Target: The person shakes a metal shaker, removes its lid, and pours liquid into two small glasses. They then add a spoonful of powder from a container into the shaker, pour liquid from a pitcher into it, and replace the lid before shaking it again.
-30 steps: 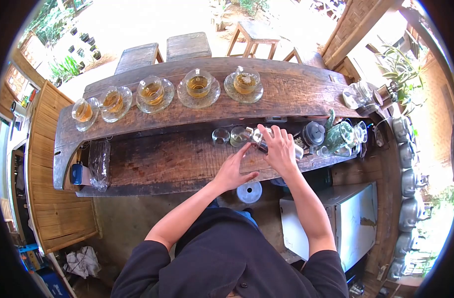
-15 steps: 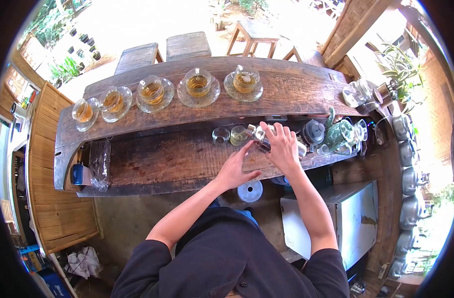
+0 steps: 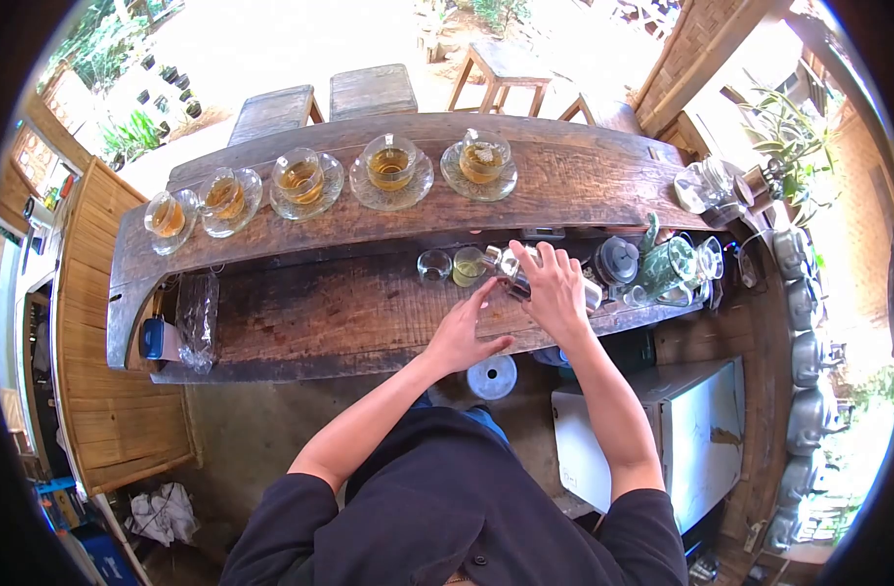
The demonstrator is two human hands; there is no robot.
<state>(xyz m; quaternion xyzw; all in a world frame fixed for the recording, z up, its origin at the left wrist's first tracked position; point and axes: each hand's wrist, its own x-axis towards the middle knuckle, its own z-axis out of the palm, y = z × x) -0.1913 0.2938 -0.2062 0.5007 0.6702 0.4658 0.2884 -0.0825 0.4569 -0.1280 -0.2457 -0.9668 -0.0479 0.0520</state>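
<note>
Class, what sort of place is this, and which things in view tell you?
Probably a small drinks stall: glass cups of amber liquid stand on saucers along a wooden counter, with stools on its far side.

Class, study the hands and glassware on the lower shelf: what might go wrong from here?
1. The shiny metal vessel under the right hand appears tipped toward the glass of pale liquid; it might spill.
2. That glass stands close to the clear glass, so a nudge could knock them together.
</note>
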